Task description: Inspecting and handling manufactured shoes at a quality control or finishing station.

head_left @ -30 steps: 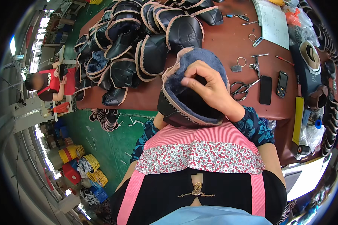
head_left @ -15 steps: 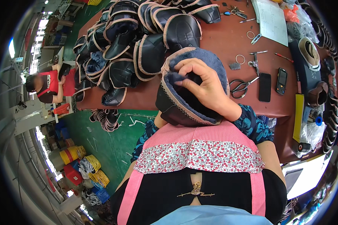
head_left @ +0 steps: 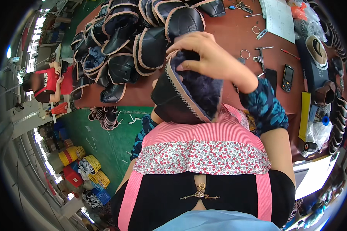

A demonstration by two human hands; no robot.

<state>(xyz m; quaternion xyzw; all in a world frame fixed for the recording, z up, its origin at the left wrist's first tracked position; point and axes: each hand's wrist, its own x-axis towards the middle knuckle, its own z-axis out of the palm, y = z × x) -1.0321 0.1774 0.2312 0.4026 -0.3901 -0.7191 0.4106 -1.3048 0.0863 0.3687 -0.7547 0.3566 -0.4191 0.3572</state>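
Observation:
A black shoe upper [head_left: 171,96] with dark blue fleece lining and a tan zigzag-stitched edge is held against my lap, tilted with its opening to the right. My right hand [head_left: 210,54] reaches across its top, thumb against the fleece inside and fingers curled over the far rim. My left hand [head_left: 155,114] is on the upper's left side, mostly hidden behind it; only the wrist area and a bit of finger show. A pink apron [head_left: 200,133] lies under the upper.
A heap of similar black uppers [head_left: 121,69] covers the brown table's [head_left: 235,34] left part. To the right lie a phone [head_left: 271,79], a handheld device [head_left: 288,78], pens, keys and a notebook [head_left: 279,21]. A co-worker [head_left: 46,82] in a red apron is at far left, handling something dark.
My right hand has gone from pinching the fleece inside to reaching over the far rim. The upper has turned, its opening now facing more to the right. The co-worker's hands have shifted.

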